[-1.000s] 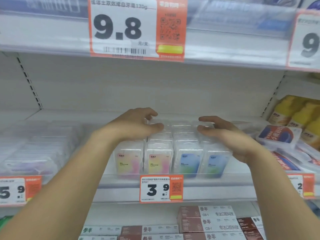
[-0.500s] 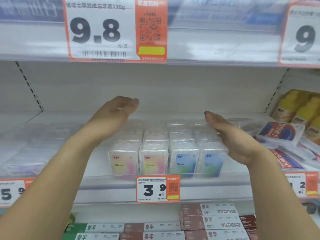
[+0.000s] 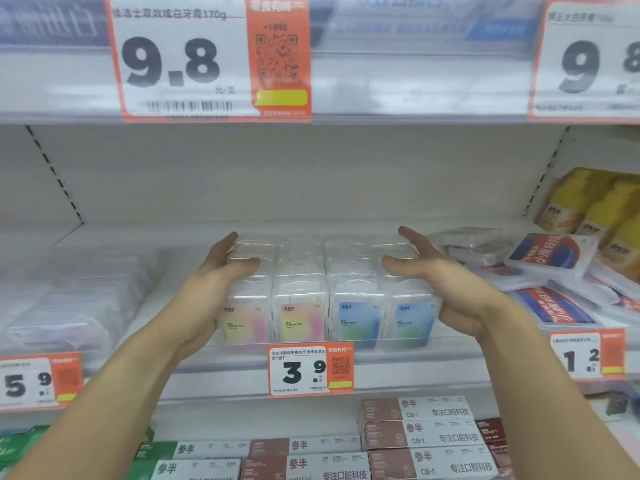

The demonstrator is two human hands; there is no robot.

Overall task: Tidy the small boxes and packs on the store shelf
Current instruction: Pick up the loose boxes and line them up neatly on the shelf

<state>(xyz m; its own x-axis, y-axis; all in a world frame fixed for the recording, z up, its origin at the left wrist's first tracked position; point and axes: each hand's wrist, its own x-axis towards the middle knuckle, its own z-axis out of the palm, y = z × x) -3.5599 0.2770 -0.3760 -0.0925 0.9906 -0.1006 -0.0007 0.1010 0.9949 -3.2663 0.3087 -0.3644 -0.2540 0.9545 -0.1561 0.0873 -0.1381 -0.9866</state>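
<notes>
Four rows of small clear plastic boxes (image 3: 301, 306) stand side by side at the front of the white shelf (image 3: 138, 233). The two left rows have pink-yellow labels and the two right rows blue-green ones. My left hand (image 3: 214, 289) presses flat against the left side of the block, thumb lying over the top of a box. On the opposite side my right hand (image 3: 446, 289) presses the same way, fingers straight and thumb on top. The boxes are squeezed between both palms.
Blurred clear packs (image 3: 69, 306) fill the shelf to the left. Red and blue flat packs (image 3: 550, 261) lie in a loose heap at the right, with yellow bottles (image 3: 595, 206) behind them. A 3.9 price tag (image 3: 304, 370) hangs on the shelf rail, and toothpaste cartons (image 3: 415, 434) sit below.
Both hands lifted off the tops of the boxes, spread apart, then came down onto the left and right sides of the block. The rows now stand closer together.
</notes>
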